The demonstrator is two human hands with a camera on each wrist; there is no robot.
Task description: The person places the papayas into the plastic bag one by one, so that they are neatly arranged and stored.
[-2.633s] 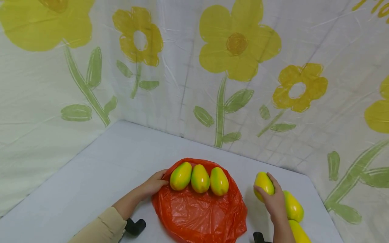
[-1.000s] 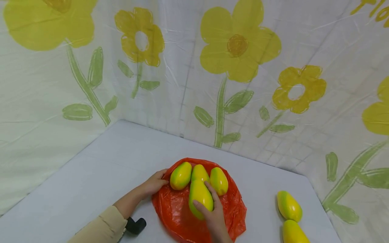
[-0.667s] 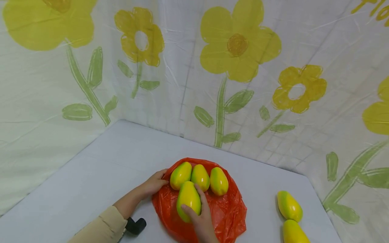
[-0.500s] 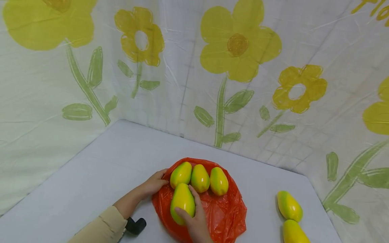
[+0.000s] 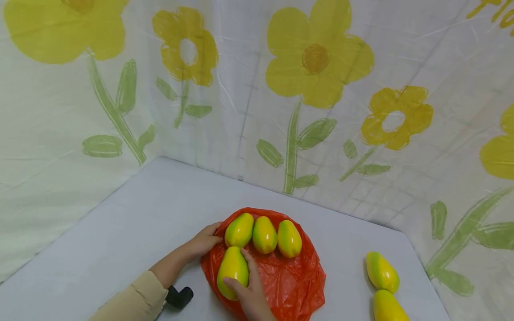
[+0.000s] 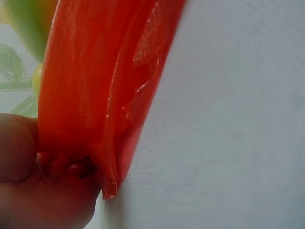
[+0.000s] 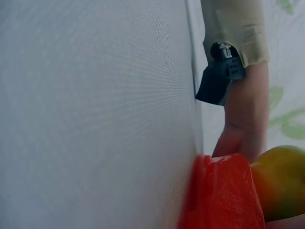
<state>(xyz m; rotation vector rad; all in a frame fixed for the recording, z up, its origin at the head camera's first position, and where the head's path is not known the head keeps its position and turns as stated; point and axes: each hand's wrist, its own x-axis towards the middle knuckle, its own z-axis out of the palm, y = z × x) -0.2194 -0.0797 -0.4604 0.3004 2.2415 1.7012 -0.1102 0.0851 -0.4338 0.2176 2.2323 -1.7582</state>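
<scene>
A red plastic bag [image 5: 290, 283] lies spread open on the table, its rim rolled up. Three yellow-green papayas [image 5: 264, 235] sit in a row along its far side. My left hand [image 5: 204, 243] grips the bag's left rim; in the left wrist view, thumb and fingers [image 6: 62, 191] pinch the red plastic [image 6: 90, 86]. My right hand [image 5: 250, 292] holds another papaya [image 5: 233, 273] over the bag's left part, just in front of the leftmost one. In the right wrist view that papaya [image 7: 281, 183] shows beside the bag's edge [image 7: 228, 195]. Whether it rests on the bag, I cannot tell.
Two more papayas, one [image 5: 383, 272] behind the other [image 5: 389, 307], lie at the right of the white table [image 5: 172, 196]. A flower-printed curtain [image 5: 225, 133] borders the table's back and sides. A black wrist-worn device [image 5: 180, 298] sits below the left forearm.
My right hand has brought a papaya from the right side of the table to the bag, then left and slightly nearer me within it. The left hand keeps its grip on the rim.
</scene>
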